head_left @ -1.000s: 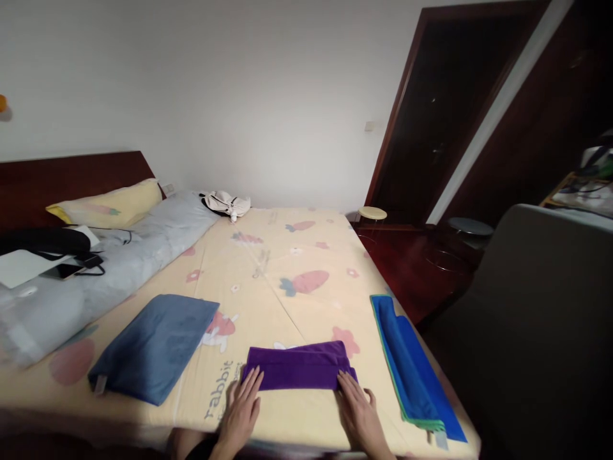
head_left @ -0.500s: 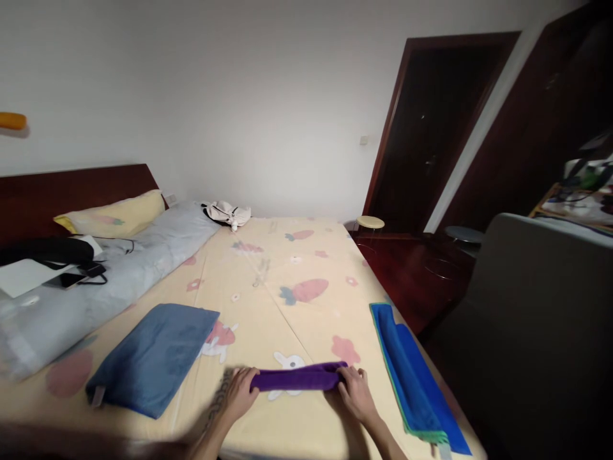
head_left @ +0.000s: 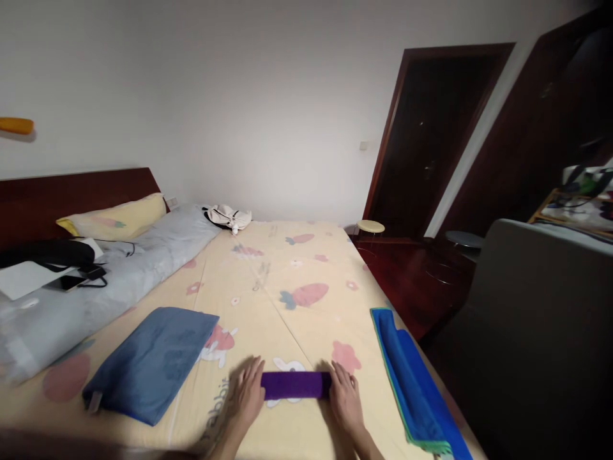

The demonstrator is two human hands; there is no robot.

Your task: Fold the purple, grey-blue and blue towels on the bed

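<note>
A narrow folded purple cloth lies crosswise near the bed's front edge, over a printed rabbit. My left hand grips its left end, and my right hand has fingers closed on the right end. To the left, a grey-blue cloth lies flat with a small tag at its corner. On the right side of the bed rests a folded blue cloth with a green border.
A grey quilt runs along the bed's left side, bearing a phone and black items. A pale bag sits at the far end. Stools and a grey panel stand right of the bed.
The purple cloth looks shorter and flatter, its loose upper right edge no longer showing. My hands have moved closer together, still at its two ends. The view has tilted slightly.
</note>
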